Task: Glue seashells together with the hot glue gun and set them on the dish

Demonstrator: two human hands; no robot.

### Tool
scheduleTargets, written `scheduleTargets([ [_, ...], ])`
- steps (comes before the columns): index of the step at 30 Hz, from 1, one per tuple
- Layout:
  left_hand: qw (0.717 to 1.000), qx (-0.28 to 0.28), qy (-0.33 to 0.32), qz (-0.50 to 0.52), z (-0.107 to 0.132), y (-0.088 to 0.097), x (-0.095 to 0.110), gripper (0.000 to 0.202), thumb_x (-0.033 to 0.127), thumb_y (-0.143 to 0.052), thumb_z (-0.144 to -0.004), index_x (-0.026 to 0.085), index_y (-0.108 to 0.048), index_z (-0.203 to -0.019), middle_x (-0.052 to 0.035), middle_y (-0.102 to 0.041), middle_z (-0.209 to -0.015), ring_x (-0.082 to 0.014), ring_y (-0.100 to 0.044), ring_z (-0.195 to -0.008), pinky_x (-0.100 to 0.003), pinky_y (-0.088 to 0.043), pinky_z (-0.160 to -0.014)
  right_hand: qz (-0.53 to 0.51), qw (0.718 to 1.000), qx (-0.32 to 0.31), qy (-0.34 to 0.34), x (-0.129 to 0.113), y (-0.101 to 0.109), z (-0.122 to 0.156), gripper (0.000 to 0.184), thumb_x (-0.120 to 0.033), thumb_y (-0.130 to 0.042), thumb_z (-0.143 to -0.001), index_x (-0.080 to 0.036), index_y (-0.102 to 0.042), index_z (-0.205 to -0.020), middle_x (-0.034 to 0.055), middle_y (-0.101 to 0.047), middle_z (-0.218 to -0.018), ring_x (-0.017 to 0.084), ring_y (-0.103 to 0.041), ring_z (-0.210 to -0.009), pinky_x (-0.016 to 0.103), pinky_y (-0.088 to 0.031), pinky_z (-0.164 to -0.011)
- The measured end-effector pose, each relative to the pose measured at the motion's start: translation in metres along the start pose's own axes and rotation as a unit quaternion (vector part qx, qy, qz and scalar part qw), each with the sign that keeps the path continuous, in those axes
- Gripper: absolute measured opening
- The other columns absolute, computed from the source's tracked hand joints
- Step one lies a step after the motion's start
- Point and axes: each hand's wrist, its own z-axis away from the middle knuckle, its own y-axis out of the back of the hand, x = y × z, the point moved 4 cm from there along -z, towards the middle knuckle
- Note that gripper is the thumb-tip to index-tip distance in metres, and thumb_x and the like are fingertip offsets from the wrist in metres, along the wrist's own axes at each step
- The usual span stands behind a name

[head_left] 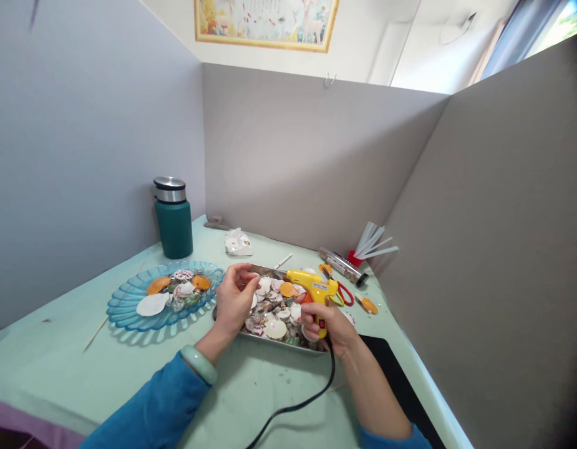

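My right hand (pixel 326 324) is closed round the handle of a yellow glue gun (pixel 312 287), whose nozzle points left over a metal tray (pixel 288 344) full of seashells. A black cord (pixel 311 393) runs from the gun toward me. My left hand (pixel 234 298) hovers over the tray's left end, its fingers pinched together near the gun's nozzle; what they hold is too small to make out. A jade bangle sits on my left wrist.
A blue glass plate (pixel 124 307) with several shells lies left of the tray. A green flask (pixel 173 218) stands behind it. Red-handled scissors (pixel 343 292), a clear tube (pixel 342 267) and a red cup of glue sticks (pixel 370 248) are at the right. Grey partitions enclose the table.
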Motion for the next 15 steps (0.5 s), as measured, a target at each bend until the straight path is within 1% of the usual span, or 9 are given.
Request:
scheduleTargets([
  [3,1.000,-0.002,0.000,0.002,0.000,-0.001,0.002,0.032,0.027,-0.068,-0.071,0.018,-0.052,-0.097,0.0004,-0.064,-0.073,-0.0145,-0.065,-0.063,-0.029,-0.054,-0.064,-0.010,1.000,0.008,-0.004,-0.001,-0.001,0.000,0.023,-0.025,-0.068,-0.068,-0.017,-0.058,-0.088,-0.0085,-0.044,-0.051,0.004,-0.027,-0.038,0.016,-0.024,-0.035],
  [5,1.000,-0.003,0.001,0.006,0.001,-0.001,0.004,0.032,0.027,-0.068,-0.071,0.017,-0.053,-0.097,0.0006,-0.064,-0.073,-0.0145,-0.065,-0.063,-0.029,-0.054,-0.064,0.013,1.000,0.017,0.002,-0.002,0.000,0.000,0.025,-0.028,-0.068,-0.069,-0.018,-0.057,-0.089,-0.0085,-0.044,-0.052,0.005,-0.027,-0.038,0.017,-0.025,-0.036],
  [7,1.000,-0.002,0.003,0.010,0.001,-0.001,0.004,0.032,0.027,-0.068,-0.071,0.017,-0.053,-0.097,0.0009,-0.064,-0.072,-0.0145,-0.065,-0.063,-0.029,-0.054,-0.063,0.083,0.996,0.039,0.019,-0.005,0.003,0.000,0.025,-0.031,-0.066,-0.071,-0.018,-0.057,-0.090,-0.0083,-0.044,-0.052,0.006,-0.028,-0.038,0.019,-0.026,-0.037],
  [9,1.000,-0.003,0.002,0.011,0.001,-0.001,0.005,0.031,0.027,-0.067,-0.071,0.018,-0.053,-0.096,0.0011,-0.063,-0.071,-0.0144,-0.064,-0.063,-0.029,-0.054,-0.063,0.219,0.970,0.092,0.055,-0.012,0.010,-0.002,0.022,-0.033,-0.062,-0.073,-0.018,-0.059,-0.089,-0.0071,-0.044,-0.053,0.007,-0.033,-0.040,0.021,-0.029,-0.039],
  [10,1.000,-0.004,0.001,0.010,0.001,-0.001,0.005,0.030,0.026,-0.067,-0.071,0.018,-0.053,-0.096,0.0012,-0.063,-0.071,-0.0144,-0.064,-0.063,-0.029,-0.054,-0.063,0.308,0.939,0.130,0.082,-0.017,0.015,-0.002,0.020,-0.033,-0.060,-0.074,-0.017,-0.061,-0.087,-0.0058,-0.046,-0.053,0.009,-0.037,-0.042,0.022,-0.031,-0.042],
  [11,1.000,-0.005,0.000,0.009,0.001,-0.001,0.005,0.029,0.026,-0.066,-0.071,0.018,-0.053,-0.096,0.0013,-0.063,-0.072,-0.0143,-0.064,-0.062,-0.028,-0.054,-0.063,0.405,0.892,0.169,0.111,-0.022,0.019,-0.003,0.017,-0.031,-0.059,-0.074,-0.017,-0.062,-0.083,-0.0039,-0.049,-0.055,0.011,-0.042,-0.046,0.023,-0.032,-0.046],
  [13,1.000,-0.008,0.002,0.009,0.001,-0.001,0.004,0.029,0.026,-0.066,-0.071,0.018,-0.053,-0.096,0.0012,-0.063,-0.072,-0.0143,-0.064,-0.062,-0.029,-0.053,-0.063,0.583,0.766,0.220,0.156,-0.032,0.024,-0.004,0.010,-0.024,-0.056,-0.073,-0.019,-0.064,-0.077,0.0002,-0.057,-0.060,0.016,-0.052,-0.057,0.025,-0.032,-0.051],
  [14,1.000,-0.007,0.004,0.009,0.001,-0.001,0.004,0.029,0.026,-0.066,-0.071,0.018,-0.053,-0.096,0.0012,-0.063,-0.072,-0.0143,-0.064,-0.062,-0.029,-0.053,-0.063,0.649,0.709,0.226,0.158,-0.034,0.025,-0.006,0.010,-0.021,-0.055,-0.073,-0.020,-0.064,-0.076,0.0014,-0.060,-0.062,0.018,-0.055,-0.060,0.025,-0.030,-0.052],
  [15,1.000,-0.006,0.005,0.009,0.001,-0.001,0.003,0.029,0.026,-0.066,-0.072,0.018,-0.053,-0.096,0.0011,-0.063,-0.073,-0.0144,-0.064,-0.062,-0.029,-0.053,-0.063,0.698,0.661,0.229,0.154,-0.035,0.027,-0.008,0.012,-0.019,-0.054,-0.072,-0.021,-0.065,-0.077,0.0023,-0.062,-0.063,0.019,-0.057,-0.061,0.025,-0.029,-0.052],
])
